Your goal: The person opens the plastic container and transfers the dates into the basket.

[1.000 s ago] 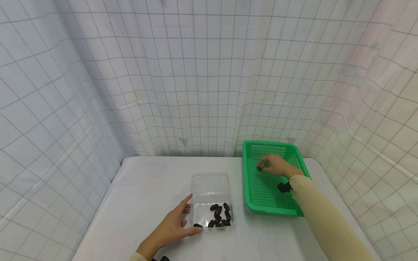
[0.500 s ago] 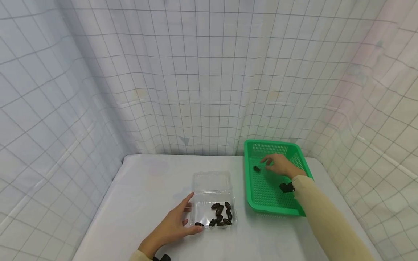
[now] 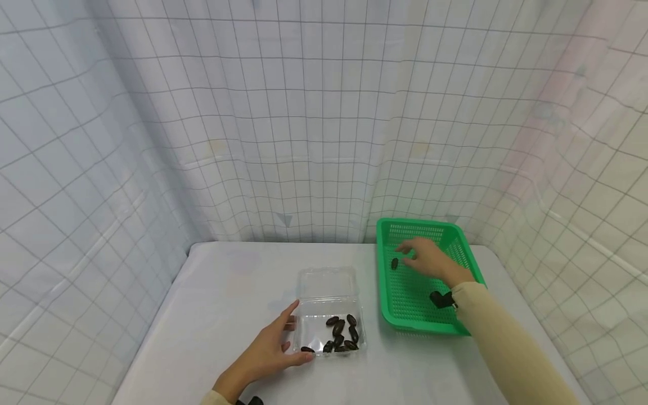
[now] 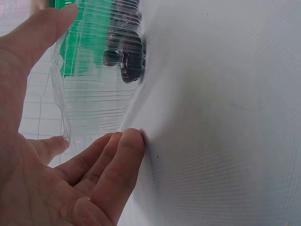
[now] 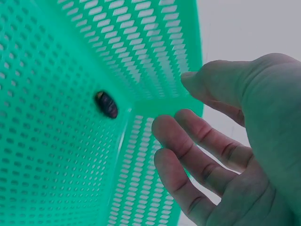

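Observation:
My left hand point(image 3: 268, 350) rests at the left side of a clear plastic clamshell box point(image 3: 315, 332), its thumb at the front edge and index finger near the hinge. Several dark-brown, shiny oval pieces, date-like in look point(image 3: 338, 328), lie inside, mostly to the right. My right hand point(image 3: 427, 259) hovers over a green mesh basket point(image 3: 383, 287) with loosely bent fingers and nothing between them. One dark oval piece point(image 5: 106, 104) lies on the basket floor, just left of those fingers in the head view and apart from them.
The box's transparent lid point(image 3: 326, 282) lies folded back behind it. All stands on a white-covered table point(image 3: 228, 287). White grid-patterned curtains point(image 3: 304, 140) close off the back and both sides. A dark wrist device point(image 3: 441, 299) is worn under the right sleeve point(image 3: 498, 332).
The dark oval piece has left my right fingertips and lies in the basket, turned lengthwise. My right hand has moved only slightly. The left hand and box have stayed put.

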The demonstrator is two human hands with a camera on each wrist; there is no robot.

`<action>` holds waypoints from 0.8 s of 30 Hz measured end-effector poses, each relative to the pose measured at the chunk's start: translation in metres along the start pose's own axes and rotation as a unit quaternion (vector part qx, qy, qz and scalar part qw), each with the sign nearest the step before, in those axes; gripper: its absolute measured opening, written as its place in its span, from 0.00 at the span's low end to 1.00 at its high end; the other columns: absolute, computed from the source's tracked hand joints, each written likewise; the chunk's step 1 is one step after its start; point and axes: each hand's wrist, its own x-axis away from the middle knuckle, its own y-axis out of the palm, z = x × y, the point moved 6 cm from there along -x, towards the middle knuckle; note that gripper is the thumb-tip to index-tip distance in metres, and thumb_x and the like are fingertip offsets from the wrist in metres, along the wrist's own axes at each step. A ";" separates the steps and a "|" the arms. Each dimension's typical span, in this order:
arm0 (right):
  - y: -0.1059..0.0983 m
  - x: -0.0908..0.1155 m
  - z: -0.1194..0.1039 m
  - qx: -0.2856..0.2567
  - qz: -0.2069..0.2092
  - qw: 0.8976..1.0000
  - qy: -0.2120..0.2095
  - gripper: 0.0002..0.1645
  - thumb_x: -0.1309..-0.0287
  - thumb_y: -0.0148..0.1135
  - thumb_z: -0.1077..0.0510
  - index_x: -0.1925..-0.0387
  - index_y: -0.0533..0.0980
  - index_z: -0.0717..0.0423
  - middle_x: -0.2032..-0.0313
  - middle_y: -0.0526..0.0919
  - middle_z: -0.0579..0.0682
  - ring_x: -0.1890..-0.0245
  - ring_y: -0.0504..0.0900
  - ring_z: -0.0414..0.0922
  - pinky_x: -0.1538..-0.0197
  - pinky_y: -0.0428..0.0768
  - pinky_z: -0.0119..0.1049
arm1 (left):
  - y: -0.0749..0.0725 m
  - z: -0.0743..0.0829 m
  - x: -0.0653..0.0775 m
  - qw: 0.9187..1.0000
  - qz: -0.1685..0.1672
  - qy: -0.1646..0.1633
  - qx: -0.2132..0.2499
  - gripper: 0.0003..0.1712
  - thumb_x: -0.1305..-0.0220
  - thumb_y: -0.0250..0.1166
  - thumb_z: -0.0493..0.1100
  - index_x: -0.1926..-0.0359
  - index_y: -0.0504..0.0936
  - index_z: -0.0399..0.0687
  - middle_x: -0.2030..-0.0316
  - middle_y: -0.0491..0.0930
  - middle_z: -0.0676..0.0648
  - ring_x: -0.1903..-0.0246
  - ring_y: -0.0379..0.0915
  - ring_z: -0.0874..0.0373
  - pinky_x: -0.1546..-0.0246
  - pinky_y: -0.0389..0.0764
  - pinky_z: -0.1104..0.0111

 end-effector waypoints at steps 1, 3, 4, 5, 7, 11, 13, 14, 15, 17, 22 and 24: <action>0.000 0.001 -0.005 -0.001 0.002 1.000 -0.001 0.18 0.21 0.72 0.65 0.35 0.88 0.63 0.41 0.92 0.68 0.45 0.92 0.61 0.46 0.93 0.57 | 0.000 -0.001 0.000 1.000 0.000 -0.001 -0.001 0.75 0.40 0.92 0.58 0.04 0.54 0.51 0.22 0.78 0.35 0.24 0.80 0.39 0.42 0.94 0.64; 0.001 0.005 -0.015 0.000 0.008 1.000 -0.003 0.18 0.20 0.72 0.63 0.35 0.88 0.61 0.41 0.91 0.66 0.47 0.92 0.58 0.47 0.93 0.54 | 0.000 -0.001 0.001 1.000 -0.002 -0.002 -0.001 0.75 0.39 0.92 0.58 0.04 0.53 0.51 0.22 0.78 0.35 0.24 0.79 0.39 0.42 0.94 0.64; 0.001 0.006 -0.020 -0.002 0.010 1.000 -0.005 0.18 0.20 0.72 0.63 0.34 0.88 0.61 0.41 0.91 0.65 0.48 0.92 0.57 0.48 0.93 0.52 | 0.000 -0.002 0.001 1.000 -0.003 -0.002 -0.001 0.75 0.39 0.91 0.58 0.04 0.53 0.51 0.22 0.78 0.35 0.24 0.79 0.39 0.41 0.94 0.64; 0.001 0.007 -0.025 -0.002 0.013 1.000 -0.005 0.18 0.19 0.72 0.62 0.34 0.88 0.60 0.41 0.90 0.64 0.49 0.92 0.55 0.49 0.93 0.51 | -0.001 -0.002 0.001 1.000 -0.004 -0.001 -0.001 0.75 0.39 0.91 0.58 0.04 0.53 0.51 0.22 0.78 0.35 0.24 0.79 0.39 0.41 0.94 0.64; 0.001 0.009 -0.036 0.002 0.018 1.000 -0.017 0.18 0.19 0.72 0.62 0.34 0.88 0.60 0.41 0.90 0.63 0.49 0.92 0.54 0.48 0.93 0.50 | -0.001 -0.002 0.001 1.000 -0.006 -0.001 -0.001 0.75 0.39 0.91 0.58 0.04 0.53 0.51 0.22 0.77 0.35 0.23 0.79 0.39 0.41 0.94 0.63; 0.003 0.010 -0.062 0.006 0.022 0.999 -0.048 0.18 0.21 0.73 0.64 0.35 0.89 0.61 0.41 0.90 0.62 0.52 0.92 0.50 0.49 0.93 0.47 | -0.002 -0.002 0.000 1.000 -0.009 0.000 0.004 0.76 0.39 0.91 0.58 0.03 0.52 0.52 0.19 0.75 0.35 0.22 0.78 0.38 0.39 0.94 0.61; 0.006 0.010 -0.074 0.012 0.020 0.997 -0.067 0.18 0.21 0.73 0.65 0.35 0.89 0.60 0.42 0.91 0.60 0.53 0.91 0.48 0.49 0.92 0.45 | -0.002 -0.002 0.000 1.000 -0.012 0.002 0.006 0.77 0.39 0.92 0.57 0.03 0.51 0.51 0.18 0.74 0.34 0.21 0.77 0.37 0.37 0.94 0.60; 0.008 0.011 -0.080 0.013 0.018 0.997 -0.073 0.18 0.22 0.74 0.64 0.35 0.89 0.59 0.43 0.91 0.59 0.54 0.91 0.46 0.49 0.92 0.43 | -0.003 -0.003 0.000 1.000 -0.014 0.003 0.008 0.77 0.39 0.92 0.57 0.03 0.51 0.51 0.18 0.73 0.35 0.21 0.77 0.37 0.36 0.94 0.59; 0.010 0.011 -0.085 0.015 0.016 0.997 -0.078 0.18 0.22 0.74 0.64 0.35 0.90 0.58 0.44 0.90 0.57 0.55 0.90 0.44 0.49 0.91 0.42 | -0.004 -0.003 0.000 1.000 -0.016 0.004 0.009 0.77 0.39 0.92 0.56 0.03 0.51 0.51 0.17 0.73 0.35 0.21 0.76 0.37 0.36 0.94 0.59; 0.016 0.012 -0.094 0.013 0.009 0.996 -0.085 0.18 0.21 0.74 0.62 0.35 0.90 0.55 0.45 0.90 0.53 0.55 0.89 0.42 0.49 0.91 0.41 | -0.005 -0.004 0.000 1.000 -0.022 0.006 0.011 0.77 0.39 0.92 0.56 0.03 0.50 0.51 0.16 0.72 0.35 0.20 0.76 0.37 0.35 0.94 0.58; 0.029 0.016 -0.118 0.003 -0.020 0.995 -0.097 0.19 0.20 0.74 0.59 0.33 0.89 0.52 0.44 0.89 0.50 0.53 0.90 0.42 0.48 0.91 0.38 | -0.007 -0.005 -0.001 0.999 -0.036 0.006 0.014 0.76 0.37 0.90 0.56 0.03 0.49 0.51 0.16 0.71 0.36 0.20 0.75 0.36 0.35 0.93 0.58; 0.034 0.016 -0.129 0.007 -0.033 0.993 -0.113 0.19 0.19 0.74 0.59 0.32 0.89 0.52 0.45 0.89 0.50 0.52 0.90 0.45 0.47 0.90 0.37 | -0.007 -0.005 -0.001 0.999 -0.040 0.005 0.016 0.75 0.36 0.90 0.55 0.03 0.49 0.52 0.15 0.70 0.35 0.20 0.75 0.35 0.35 0.94 0.57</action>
